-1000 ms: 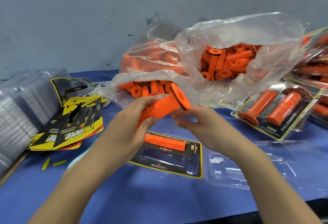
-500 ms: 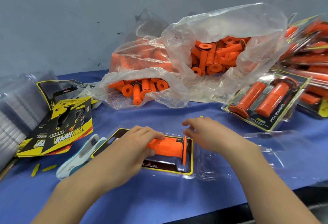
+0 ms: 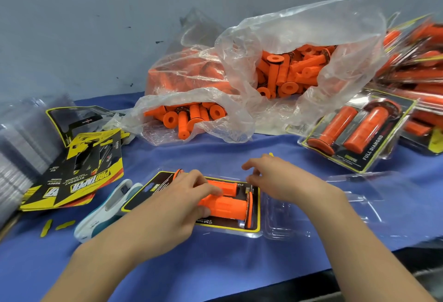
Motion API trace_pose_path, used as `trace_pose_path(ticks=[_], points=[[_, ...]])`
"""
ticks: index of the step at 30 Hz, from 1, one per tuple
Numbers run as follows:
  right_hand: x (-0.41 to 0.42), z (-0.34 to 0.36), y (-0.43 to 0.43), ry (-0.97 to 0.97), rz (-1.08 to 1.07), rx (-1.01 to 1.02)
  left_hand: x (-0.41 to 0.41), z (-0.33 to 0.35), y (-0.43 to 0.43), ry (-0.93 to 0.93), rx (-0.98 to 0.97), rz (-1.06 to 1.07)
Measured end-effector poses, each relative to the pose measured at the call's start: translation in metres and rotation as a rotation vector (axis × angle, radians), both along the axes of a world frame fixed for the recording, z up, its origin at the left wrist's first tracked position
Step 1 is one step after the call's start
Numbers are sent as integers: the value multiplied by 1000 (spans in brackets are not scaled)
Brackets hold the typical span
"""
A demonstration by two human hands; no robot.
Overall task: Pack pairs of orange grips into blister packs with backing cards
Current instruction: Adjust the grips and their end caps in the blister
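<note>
The left hand (image 3: 177, 206) has its grip clamped on the near orange grip (image 3: 227, 208), fingers curled over the top and thumb under the front. Judging from the hold, this presses it down into its moulded cavity. The far orange grip (image 3: 225, 188) already lies in the cavity beside it. The two lie head to tail, the near flange at the right and the far one at the left, probably because the wide ends would otherwise crowd each other (the finished pack (image 3: 354, 134) at the right shows the same arrangement).

Both grips sit in the open blister pack (image 3: 275, 234), over its black, yellow-edged backing card (image 3: 254, 228). The clear lid half is spread flat to the right on the blue-covered bench (image 3: 215, 153). The right hand (image 3: 282, 179) hovers at the right end of the far grip, its grip apart, with fingers loosely bent and closed on nothing I can see. It is likely placed to steady the tray or to reach for the lid.

The supply bag of loose grips (image 3: 275, 69) lies open behind, within reach, and spare cards (image 3: 79, 177) are stacked at the left.
</note>
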State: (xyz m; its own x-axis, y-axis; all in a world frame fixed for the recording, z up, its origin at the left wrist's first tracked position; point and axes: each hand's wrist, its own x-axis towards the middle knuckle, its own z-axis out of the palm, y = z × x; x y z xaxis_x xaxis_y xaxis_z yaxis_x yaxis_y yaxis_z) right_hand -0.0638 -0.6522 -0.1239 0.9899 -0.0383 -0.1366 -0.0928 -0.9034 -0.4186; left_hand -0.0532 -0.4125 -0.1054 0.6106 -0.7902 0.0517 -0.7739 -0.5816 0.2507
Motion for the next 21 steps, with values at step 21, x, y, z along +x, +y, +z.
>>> trace_pose_path(ticks=[21], points=[[-2, 0, 2, 34, 30, 22, -17, 3, -2, -125, -108, -128]])
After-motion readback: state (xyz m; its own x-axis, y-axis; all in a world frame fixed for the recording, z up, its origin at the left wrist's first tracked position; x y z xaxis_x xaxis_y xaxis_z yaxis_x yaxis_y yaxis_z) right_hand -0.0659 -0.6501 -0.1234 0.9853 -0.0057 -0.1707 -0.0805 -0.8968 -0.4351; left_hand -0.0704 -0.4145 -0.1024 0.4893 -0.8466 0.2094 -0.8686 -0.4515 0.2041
